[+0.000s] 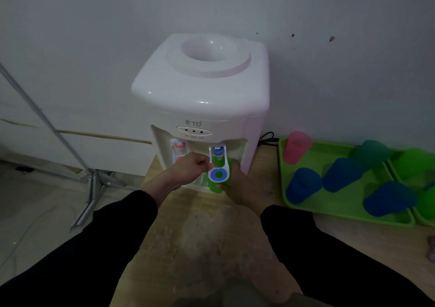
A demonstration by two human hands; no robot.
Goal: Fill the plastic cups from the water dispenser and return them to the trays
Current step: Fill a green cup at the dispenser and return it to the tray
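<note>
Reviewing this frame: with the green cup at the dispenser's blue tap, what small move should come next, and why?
Probably press the white tap lever with the blue ring to run water: the left hand pinches its edge, and the right hand holds the green plastic cup under that tap. The fill level is hidden.

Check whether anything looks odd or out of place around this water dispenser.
One thing stands out: the water dispenser has no bottle on top. Its round socket sits bare, yet the right hand holds a green cup under the blue tap while the left hand grips the lever.
</note>
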